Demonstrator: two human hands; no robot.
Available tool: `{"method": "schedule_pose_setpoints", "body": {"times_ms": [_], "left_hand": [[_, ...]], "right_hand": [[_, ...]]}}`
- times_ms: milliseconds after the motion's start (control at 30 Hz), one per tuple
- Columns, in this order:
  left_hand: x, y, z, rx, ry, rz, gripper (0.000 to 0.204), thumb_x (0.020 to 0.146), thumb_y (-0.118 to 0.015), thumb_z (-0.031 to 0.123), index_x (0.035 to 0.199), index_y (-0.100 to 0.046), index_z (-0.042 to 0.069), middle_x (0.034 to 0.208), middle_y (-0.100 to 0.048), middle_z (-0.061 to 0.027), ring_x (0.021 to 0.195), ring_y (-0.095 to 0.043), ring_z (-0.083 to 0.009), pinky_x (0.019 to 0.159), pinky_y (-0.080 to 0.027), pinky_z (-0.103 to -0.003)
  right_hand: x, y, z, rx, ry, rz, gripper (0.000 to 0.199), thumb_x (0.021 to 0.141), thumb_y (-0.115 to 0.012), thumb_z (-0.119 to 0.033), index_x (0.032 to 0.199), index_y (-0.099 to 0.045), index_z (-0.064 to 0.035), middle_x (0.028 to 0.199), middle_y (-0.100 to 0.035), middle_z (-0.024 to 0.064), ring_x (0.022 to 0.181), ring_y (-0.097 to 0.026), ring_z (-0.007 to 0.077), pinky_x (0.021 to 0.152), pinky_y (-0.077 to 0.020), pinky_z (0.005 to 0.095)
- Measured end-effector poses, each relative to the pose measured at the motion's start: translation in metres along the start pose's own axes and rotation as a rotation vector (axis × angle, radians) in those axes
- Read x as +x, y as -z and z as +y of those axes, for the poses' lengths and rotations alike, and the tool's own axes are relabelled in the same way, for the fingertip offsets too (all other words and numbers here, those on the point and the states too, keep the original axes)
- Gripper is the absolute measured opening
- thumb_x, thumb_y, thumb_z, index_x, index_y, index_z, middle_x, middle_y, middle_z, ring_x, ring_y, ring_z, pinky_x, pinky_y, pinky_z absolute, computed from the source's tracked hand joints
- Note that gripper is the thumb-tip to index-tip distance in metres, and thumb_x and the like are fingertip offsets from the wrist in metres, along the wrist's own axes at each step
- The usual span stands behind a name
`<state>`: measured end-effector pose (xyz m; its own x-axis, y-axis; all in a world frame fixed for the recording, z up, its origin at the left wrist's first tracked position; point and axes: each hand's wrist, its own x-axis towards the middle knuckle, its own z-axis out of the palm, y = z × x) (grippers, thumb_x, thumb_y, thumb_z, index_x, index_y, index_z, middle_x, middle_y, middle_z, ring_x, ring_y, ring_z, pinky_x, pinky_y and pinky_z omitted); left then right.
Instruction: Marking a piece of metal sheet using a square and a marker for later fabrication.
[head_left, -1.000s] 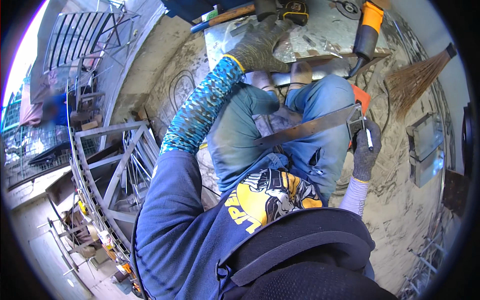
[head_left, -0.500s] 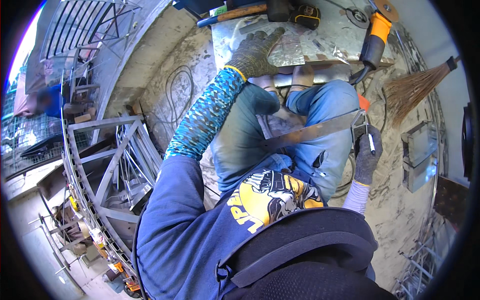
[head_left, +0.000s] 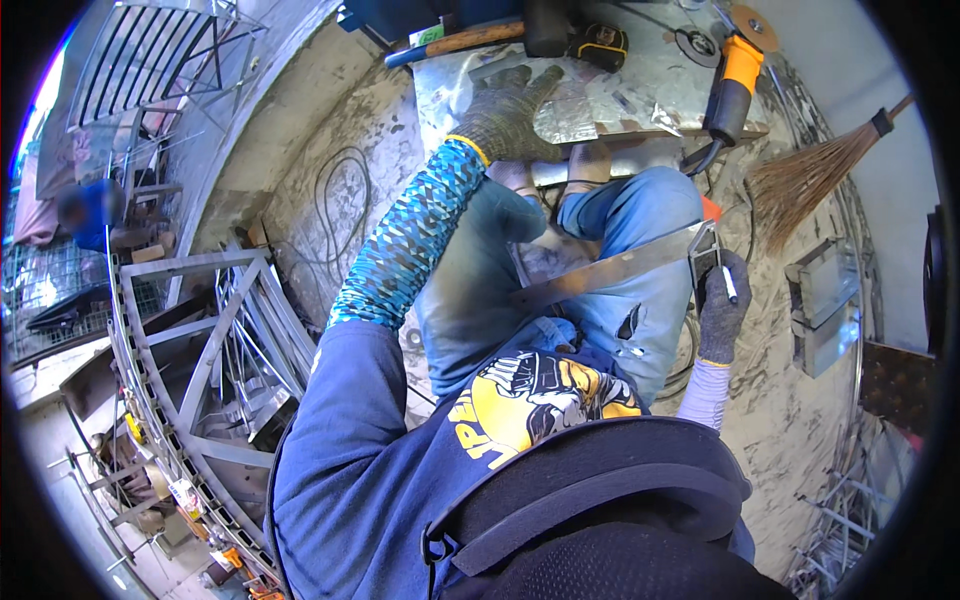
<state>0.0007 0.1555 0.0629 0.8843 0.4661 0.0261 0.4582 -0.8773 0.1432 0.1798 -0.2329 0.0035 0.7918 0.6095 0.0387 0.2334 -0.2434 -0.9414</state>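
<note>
My left hand (head_left: 505, 115), in a dark glove with a yellow cuff, lies with fingers spread at the near edge of a low metal-topped bench (head_left: 590, 120). It grips nothing that I can see. In a grey glove, my right hand (head_left: 727, 315) is closed beside my right knee. It holds a long flat metal blade (head_left: 610, 268) by the silver open frame (head_left: 705, 255) at one end. The blade slants across my thighs. A white marker (head_left: 729, 284) also sticks out of this hand. The glove hides part of the grip.
An orange and black angle grinder (head_left: 738, 85) lies on the bench's right. A hammer (head_left: 470, 40) and a tape measure (head_left: 598, 47) sit at its back. To the right stands a straw broom (head_left: 820, 180). Welded metal frames (head_left: 190, 350) fill the left, where another person (head_left: 90, 212) is visible.
The whole view has shifted slightly, moving most things a little left. Both hands keep nearly the same pose, and my right hand still holds the blade and marker.
</note>
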Motion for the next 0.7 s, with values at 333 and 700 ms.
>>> {"method": "schedule_pose_setpoints", "body": {"times_ms": [333,700], "left_hand": [[0.021,-0.004,0.007,-0.037,-0.043,-0.129,0.101,0.07,-0.078,0.055,0.154,-0.034,0.021,0.144,-0.045,-0.0239,0.136,-0.041,-0.0435,0.115,-0.031,-0.052],[-0.032,0.005,0.039,-0.417,0.027,0.156,0.072,0.086,-0.067,0.056,0.141,-0.051,0.012,0.136,-0.054,-0.0242,0.129,-0.051,-0.039,0.109,-0.039,-0.048]], "right_hand": [[0.001,0.0,-0.002,-0.027,0.037,0.018,0.029,0.091,-0.06,-0.015,0.113,-0.061,0.0049,0.099,-0.06,0.0031,0.089,-0.055,0.0122,0.079,-0.0464,0.0283],[-0.007,-0.003,-0.036,-0.031,0.028,0.065,0.019,0.092,-0.055,-0.009,0.107,-0.06,0.0007,0.088,-0.057,0.0004,0.075,-0.052,0.0084,0.066,-0.0454,0.0257]]}}
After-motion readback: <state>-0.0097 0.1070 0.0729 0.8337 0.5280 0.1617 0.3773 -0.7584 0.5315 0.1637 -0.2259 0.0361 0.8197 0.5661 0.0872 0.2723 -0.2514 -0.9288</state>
